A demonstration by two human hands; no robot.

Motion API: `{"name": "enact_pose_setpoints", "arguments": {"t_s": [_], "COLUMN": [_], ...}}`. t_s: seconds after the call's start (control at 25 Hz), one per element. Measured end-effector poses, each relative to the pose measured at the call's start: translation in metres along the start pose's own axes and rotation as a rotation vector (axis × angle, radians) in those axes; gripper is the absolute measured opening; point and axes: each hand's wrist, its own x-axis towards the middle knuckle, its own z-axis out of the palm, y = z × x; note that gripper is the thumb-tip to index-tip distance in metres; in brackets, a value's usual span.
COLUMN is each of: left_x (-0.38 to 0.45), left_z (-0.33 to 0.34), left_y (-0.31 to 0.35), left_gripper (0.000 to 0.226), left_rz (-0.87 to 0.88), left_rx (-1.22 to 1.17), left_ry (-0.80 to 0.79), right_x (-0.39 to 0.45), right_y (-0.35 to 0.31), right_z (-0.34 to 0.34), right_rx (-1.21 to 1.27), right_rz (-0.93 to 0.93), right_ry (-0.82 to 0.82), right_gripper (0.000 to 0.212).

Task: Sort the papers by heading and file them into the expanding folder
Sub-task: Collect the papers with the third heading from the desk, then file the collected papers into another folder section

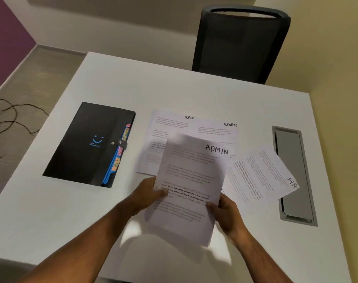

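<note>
Papers headed ADMIN [189, 186] are held up off the desk [72, 211] between both hands: the left hand [148, 193] pinches the left edge with its thumb on the printed face, and the right hand [225, 211] grips the lower right edge the same way. Whether this is one sheet or a thin stack cannot be told, though the lower edge looks layered. Just beyond the hands, partly hidden by the held papers, lie the SPORTS sheets [214, 129], two overlapping with their headings showing. To the right of the right hand an HR sheet [261, 174] lies turned at an angle, its far corner over the edge of a grey cable tray [294, 180] set in the desk. Well to the left of the left hand rests the expanding folder [88, 144], black, snapped shut by its strap, with coloured tabs poking out along the edge nearest the papers; an HR tab is readable. The sorting step seems to be in hand, with headings being read and piles formed. Next, the ADMIN papers likely need their own spot on the desk, and the folder must be unsnapped and opened before anything can be filed.
</note>
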Motion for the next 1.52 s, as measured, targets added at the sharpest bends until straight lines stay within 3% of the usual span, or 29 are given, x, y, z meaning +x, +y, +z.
{"name": "enact_pose_setpoints", "arguments": {"t_s": [0.12, 0.24, 0.44, 0.56, 0.76, 0.96, 1.08, 1.36, 1.52], "left_x": [0.002, 0.006, 0.02, 0.028, 0.045, 0.049, 0.049, 0.03, 0.015], "left_z": [-0.019, -0.045, -0.102, -0.129, -0.152, -0.163, -0.166, -0.172, -0.178], "left_y": [-0.014, -0.025, -0.038, -0.028, -0.03, -0.032, -0.035, -0.013, -0.003], "left_gripper": [0.02, 0.012, 0.007, 0.01, 0.083, 0.106, 0.094, 0.028, 0.02], "left_rz": [-0.01, -0.012, 0.192, 0.139, -0.244, -0.423, -0.435, -0.258, -0.219], "left_rx": [0.008, 0.065, 0.576, 0.674, 0.833, 0.845, 0.814, 0.883, 0.871], "left_ry": [0.036, 0.185, 0.663, 0.882, 0.772, 0.622, 0.586, 0.626, 0.656], "right_x": [0.005, 0.006, 0.016, 0.02, 0.022, 0.027, 0.03, 0.033, 0.034], "right_y": [-0.001, 0.001, 0.004, 0.005, 0.003, 0.002, 0.002, 0.004, 0.002], "right_z": [0.018, 0.03, 0.039, 0.04, 0.047, 0.05, 0.047, 0.04, 0.04], "right_rx": [0.078, 0.125, 0.129, 0.125, 0.129, 0.152, 0.155, 0.157, 0.167], "right_rz": [0.06, 0.073, 0.118, 0.125, 0.135, 0.151, 0.158, 0.156, 0.164], "right_ry": [-0.016, -0.041, -0.034, -0.02, -0.022, -0.037, -0.035, -0.038, -0.04], "right_gripper": [0.035, 0.032, 0.037, 0.035, 0.034, 0.033, 0.033, 0.035, 0.036]}}
